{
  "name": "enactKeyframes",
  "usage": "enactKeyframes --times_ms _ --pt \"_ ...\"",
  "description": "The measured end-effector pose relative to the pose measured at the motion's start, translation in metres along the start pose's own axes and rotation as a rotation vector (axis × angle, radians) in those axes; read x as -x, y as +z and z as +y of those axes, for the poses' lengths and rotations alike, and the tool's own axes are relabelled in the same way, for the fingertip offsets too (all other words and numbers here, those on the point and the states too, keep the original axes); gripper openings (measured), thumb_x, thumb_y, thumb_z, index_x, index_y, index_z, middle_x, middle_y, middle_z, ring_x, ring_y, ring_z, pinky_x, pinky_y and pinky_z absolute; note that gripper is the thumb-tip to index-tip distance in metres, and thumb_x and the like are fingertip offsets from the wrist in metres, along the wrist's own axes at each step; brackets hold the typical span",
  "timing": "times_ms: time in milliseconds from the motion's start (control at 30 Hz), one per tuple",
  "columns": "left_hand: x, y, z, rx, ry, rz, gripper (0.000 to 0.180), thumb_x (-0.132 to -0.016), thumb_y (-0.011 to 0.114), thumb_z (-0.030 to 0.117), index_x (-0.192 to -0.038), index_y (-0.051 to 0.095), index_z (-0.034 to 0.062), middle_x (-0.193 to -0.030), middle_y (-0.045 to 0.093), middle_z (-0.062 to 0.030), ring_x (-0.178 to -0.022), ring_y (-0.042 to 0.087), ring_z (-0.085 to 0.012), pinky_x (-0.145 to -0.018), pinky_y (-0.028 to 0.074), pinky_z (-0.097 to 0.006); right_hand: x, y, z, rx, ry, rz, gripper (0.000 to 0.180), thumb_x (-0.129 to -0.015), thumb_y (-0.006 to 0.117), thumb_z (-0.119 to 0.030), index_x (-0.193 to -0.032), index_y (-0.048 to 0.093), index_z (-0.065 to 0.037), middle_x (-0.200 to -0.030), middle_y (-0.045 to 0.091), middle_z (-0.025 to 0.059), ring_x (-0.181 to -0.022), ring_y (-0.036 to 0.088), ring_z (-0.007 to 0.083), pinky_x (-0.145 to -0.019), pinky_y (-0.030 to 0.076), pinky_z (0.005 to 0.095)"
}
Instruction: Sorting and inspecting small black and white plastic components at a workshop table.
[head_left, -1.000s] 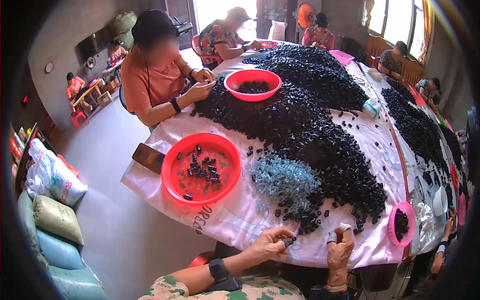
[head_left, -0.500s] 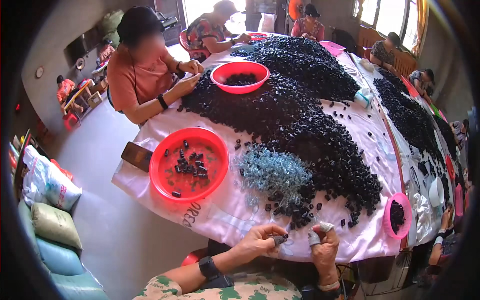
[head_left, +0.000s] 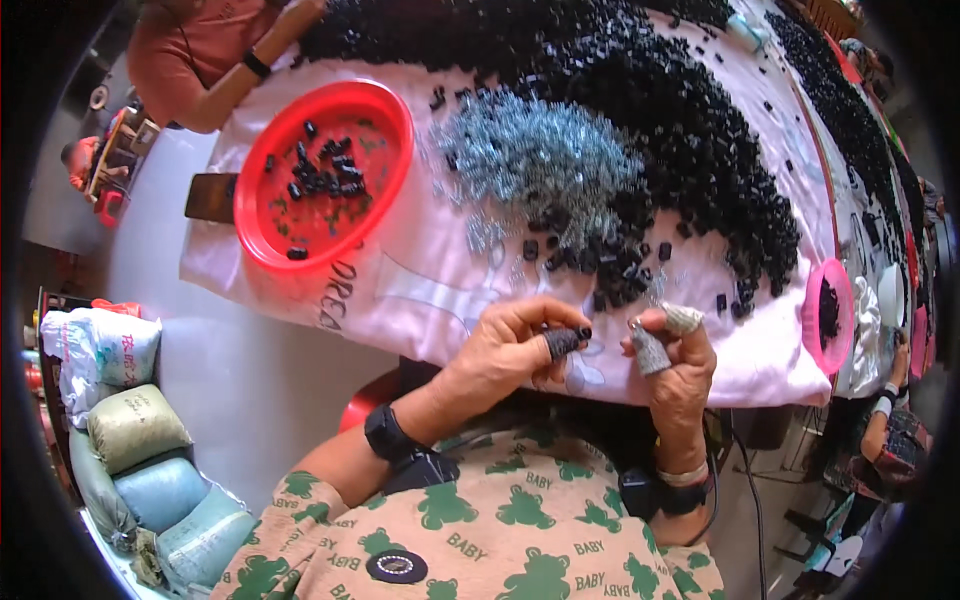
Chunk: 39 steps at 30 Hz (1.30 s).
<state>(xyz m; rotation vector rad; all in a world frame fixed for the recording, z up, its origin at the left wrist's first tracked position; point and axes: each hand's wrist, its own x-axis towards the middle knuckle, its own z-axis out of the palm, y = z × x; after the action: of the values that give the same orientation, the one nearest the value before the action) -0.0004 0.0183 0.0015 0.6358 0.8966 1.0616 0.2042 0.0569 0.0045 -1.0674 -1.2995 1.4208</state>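
now left hand [head_left: 510,350] pinches black piece [head_left: 583,333] near right hand [head_left: 675,365]

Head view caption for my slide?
Left hand pinches a small black part near right hand, beside red bowl.

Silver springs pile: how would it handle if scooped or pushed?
The springs pile looks like thin wire coils, so probably light. Strays lie scattered at its edge, so a push would likely spread them. Coils probably tangle, lifting in clumps.

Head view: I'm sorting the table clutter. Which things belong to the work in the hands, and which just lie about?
In the work:
left hand, pinching a small black piece
right hand with grey finger caps
black pieces heap
silvery springs pile
red bowl

Lying about:
pink bowl
stacked sacks
brown phone
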Motion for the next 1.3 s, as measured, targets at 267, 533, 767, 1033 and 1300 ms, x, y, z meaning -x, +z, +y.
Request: enactKeyframes --times_ms 267,533,767,1033,1300 --pt "0.004 0.002 -0.004 -0.063 -0.036 0.019 0.023 -0.092 0.057 0.008 -0.112 0.061 -0.0011 -0.091 0.066 -0.0033 -0.068 0.058 -0.0037 -0.058 0.046 -0.016 0.013 -0.001 0.002 0.013 -0.058 -0.070 0.029 -0.080 0.061 0.013 -0.104 0.059 -0.001 -0.099 0.057 0.0024 -0.093 0.059 0.0114 -0.086 0.047 0.0242" --pt "0.005 0.002 -0.004 -0.103 -0.030 -0.030 0.021 -0.091 0.057 0.007 -0.110 0.063 -0.0009 -0.087 0.065 -0.0010 -0.068 0.057 -0.0031 -0.058 0.044 -0.017 0.012 0.008 -0.001 0.080 -0.145 -0.198 0.033 -0.075 0.061 0.017 -0.104 0.061 0.000 -0.102 0.054 0.0056 -0.096 0.059 0.0141 -0.086 0.046 0.0247" --pt "0.004 0.004 -0.006 -0.174 0.007 -0.018 0.020 -0.089 0.057 0.002 -0.108 0.065 0.0001 -0.083 0.065 0.0008 -0.065 0.055 -0.0016 -0.056 0.043 -0.016 0.011 0.008 0.003 0.107 -0.173 -0.202 0.033 -0.075 0.062 0.015 -0.104 0.062 0.000 -0.102 0.056 0.0055 -0.095 0.059 0.0140 -0.084 0.047 0.0245" --pt "0.005 0.006 -0.005 -0.218 0.028 -0.029 0.027 -0.084 0.052 -0.004 -0.108 0.065 -0.0014 -0.083 0.064 0.0010 -0.063 0.053 -0.0018 -0.055 0.042 -0.016 0.008 0.009 -0.003 0.276 -0.227 -0.171 0.030 -0.072 0.069 0.008 -0.099 0.067 -0.003 -0.092 0.060 0.0076 -0.085 0.062 0.0174 -0.076 0.049 0.0257" --pt "0.003 0.005 -0.010 -0.288 0.061 -0.057 0.038 -0.078 0.044 -0.010 -0.110 0.064 -0.0021 -0.091 0.064 -0.0012 -0.072 0.055 -0.0023 -0.060 0.044 -0.017 0.007 0.010 -0.005 0.328 -0.178 -0.228 0.031 -0.070 0.070 0.008 -0.099 0.067 -0.002 -0.092 0.061 0.0078 -0.085 0.063 0.0177 -0.074 0.050 0.0257"
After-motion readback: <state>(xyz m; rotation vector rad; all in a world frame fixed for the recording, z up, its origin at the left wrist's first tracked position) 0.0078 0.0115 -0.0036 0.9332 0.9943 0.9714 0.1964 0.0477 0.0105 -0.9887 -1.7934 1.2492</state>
